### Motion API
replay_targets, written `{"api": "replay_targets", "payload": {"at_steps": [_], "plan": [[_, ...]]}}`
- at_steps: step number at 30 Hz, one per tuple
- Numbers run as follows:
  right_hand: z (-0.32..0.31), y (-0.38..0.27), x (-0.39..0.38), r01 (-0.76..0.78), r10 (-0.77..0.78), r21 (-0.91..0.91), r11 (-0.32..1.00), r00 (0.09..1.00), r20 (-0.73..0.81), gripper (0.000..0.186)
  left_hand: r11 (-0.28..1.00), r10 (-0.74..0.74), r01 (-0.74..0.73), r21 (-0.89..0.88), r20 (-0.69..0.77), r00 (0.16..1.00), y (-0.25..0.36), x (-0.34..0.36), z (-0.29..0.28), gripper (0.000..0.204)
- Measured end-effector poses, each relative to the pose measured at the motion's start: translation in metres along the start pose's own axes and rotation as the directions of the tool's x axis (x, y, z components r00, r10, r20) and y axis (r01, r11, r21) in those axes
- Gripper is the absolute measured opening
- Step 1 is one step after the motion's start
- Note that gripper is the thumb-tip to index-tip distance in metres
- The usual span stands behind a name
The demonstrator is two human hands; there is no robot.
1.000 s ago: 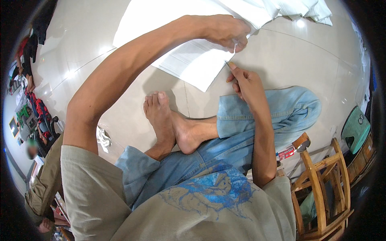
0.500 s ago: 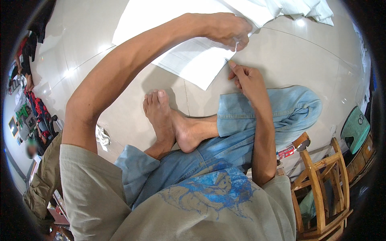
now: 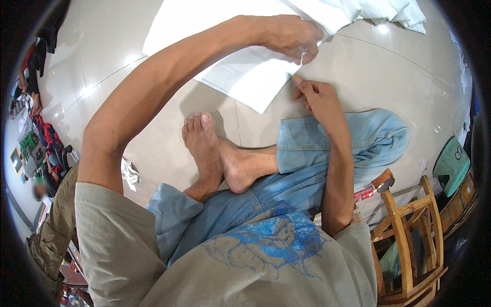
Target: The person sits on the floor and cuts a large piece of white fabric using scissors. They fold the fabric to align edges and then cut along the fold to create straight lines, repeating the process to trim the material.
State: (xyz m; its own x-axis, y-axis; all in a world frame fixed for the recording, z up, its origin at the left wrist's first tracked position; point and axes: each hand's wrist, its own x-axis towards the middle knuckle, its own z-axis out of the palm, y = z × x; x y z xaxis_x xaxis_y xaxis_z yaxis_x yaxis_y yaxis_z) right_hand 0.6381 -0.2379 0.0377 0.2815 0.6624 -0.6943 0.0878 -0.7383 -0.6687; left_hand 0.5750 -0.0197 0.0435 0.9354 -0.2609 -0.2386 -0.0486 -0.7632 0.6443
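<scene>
A sheet of white cloth [image 3: 250,82] with faint fine lines lies over the tiled floor in front of me, and its near corner points toward my feet. My left hand [image 3: 296,38] reaches across from the left and pinches the cloth's right edge, with a small fold standing up at the fingertips. Just nearer to me, my right hand [image 3: 319,100] is closed, its thumb tip right at that same edge. A tiny dark speck shows by the thumb; whether the right fingers hold a small tool or thread I cannot make out.
My bare feet [image 3: 204,148] and legs in blue jeans [image 3: 348,138] are folded close below the cloth. At right stand a wooden stool frame [image 3: 406,235] and a green plastic seat [image 3: 452,163]. More gathered white cloth [image 3: 383,13] lies far right; a person [image 3: 41,192] is at far left.
Both hands have shifted very slightly to the right, and the right hand has moved a little away from me along the edge. The left hand keeps its pinch on the cloth.
</scene>
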Motion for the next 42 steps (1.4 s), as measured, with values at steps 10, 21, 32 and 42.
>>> {"api": "replay_targets", "payload": {"at_steps": [10,21,32,42], "plan": [[0.001,0.000,-0.001,0.008,-0.008,0.051,0.999,1.000,-0.007,0.054,1.000,-0.013,0.013,0.016,-0.002,1.000,-0.001,0.000,0.001,0.010],[-0.002,-0.006,-0.002,-0.019,0.018,-0.045,0.999,1.000,-0.004,0.057,1.000,-0.022,0.022,-0.003,-0.008,1.000,-0.002,0.000,0.003,0.011],[-0.020,0.000,-0.032,-0.107,0.105,0.027,0.994,0.993,0.044,0.060,0.996,0.031,-0.027,0.081,-0.048,0.998,0.008,-0.013,0.000,0.012],[-0.004,-0.006,-0.043,-0.114,0.098,0.148,0.982,0.988,0.117,0.058,0.984,0.124,-0.133,0.117,0.081,0.989,0.017,-0.020,0.011,0.007]]}}
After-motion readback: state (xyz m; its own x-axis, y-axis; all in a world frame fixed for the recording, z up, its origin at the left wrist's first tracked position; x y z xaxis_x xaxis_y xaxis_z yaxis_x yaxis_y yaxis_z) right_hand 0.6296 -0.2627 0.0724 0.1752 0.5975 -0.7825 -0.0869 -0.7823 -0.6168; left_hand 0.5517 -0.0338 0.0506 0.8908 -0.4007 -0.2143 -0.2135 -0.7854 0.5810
